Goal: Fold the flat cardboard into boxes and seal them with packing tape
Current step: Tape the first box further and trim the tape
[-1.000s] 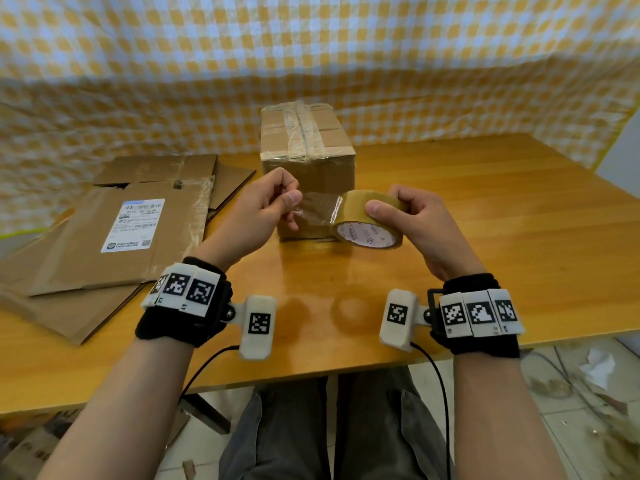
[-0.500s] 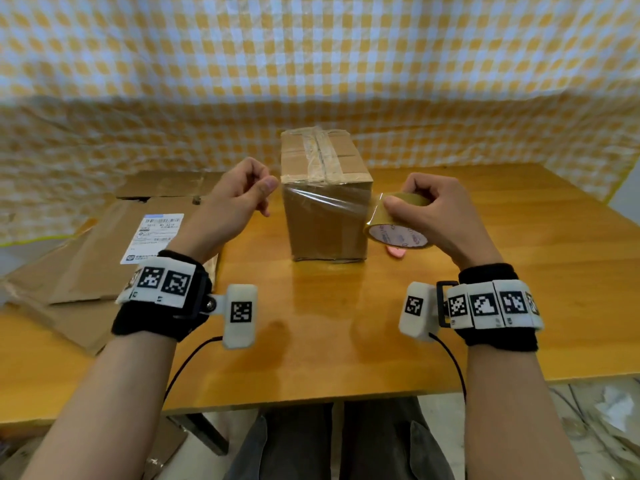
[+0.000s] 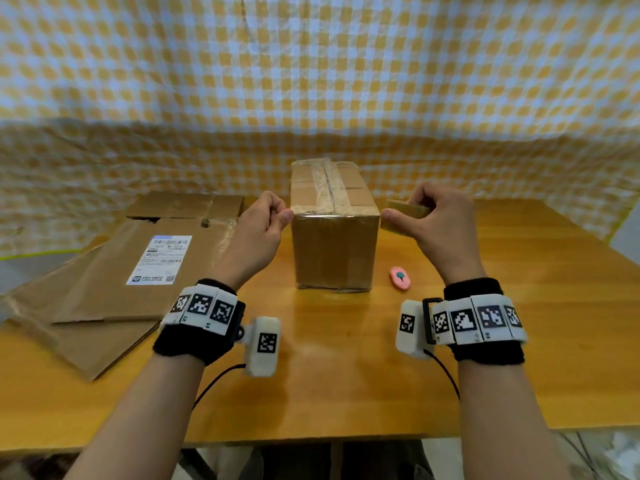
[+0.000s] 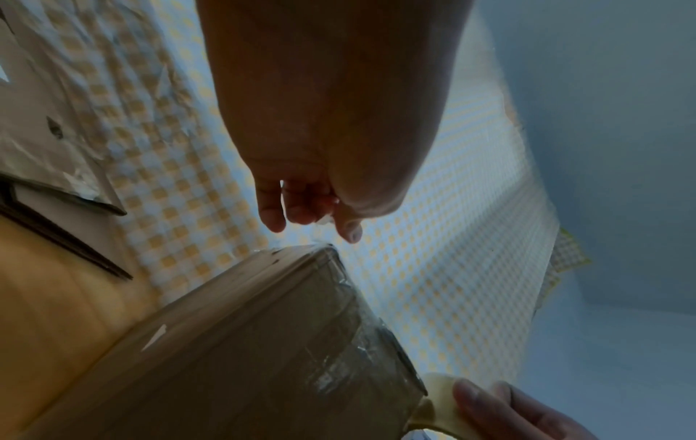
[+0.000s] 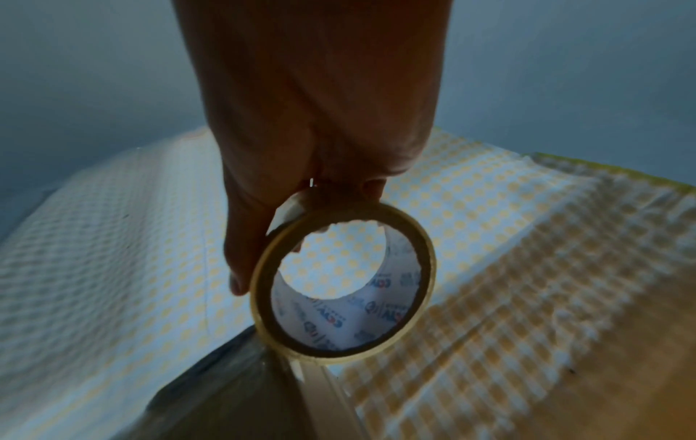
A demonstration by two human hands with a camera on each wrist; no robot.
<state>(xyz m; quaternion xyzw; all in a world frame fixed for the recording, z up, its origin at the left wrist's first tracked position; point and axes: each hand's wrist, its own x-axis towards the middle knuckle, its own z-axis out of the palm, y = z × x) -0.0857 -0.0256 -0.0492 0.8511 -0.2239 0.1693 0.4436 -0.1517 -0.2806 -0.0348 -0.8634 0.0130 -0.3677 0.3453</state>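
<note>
Two wrists in black bands hang over the near edge of the wooden tabletop (image 3: 519, 358). Just beyond them one small pink cutter (image 3: 400, 278) lies beside the single built box (image 3: 334, 251), which stands upright mid-table, its top flaps closed under strips of clear tape; nothing of its inside shows. The left hand (image 3: 258, 233) has its fingers curled, pinching the free end of the tape strip (image 3: 332, 211) at the box's near-left top corner. The right hand (image 3: 438, 221) is wrapped around one tape roll (image 3: 403, 211), held just off the near-right corner. The strip runs taut between them along the box's near top edge. Half a second ago it crossed the front face lower down, and the roll sat lower too; both hands have since risen to the top edge. Farther left, a pile of flattened cardboard (image 3: 104, 299) lies on the tabletop, the top sheet bearing one white shipping label (image 3: 161, 259). Behind everything hangs a yellow-checked cloth (image 3: 311, 81).
</note>
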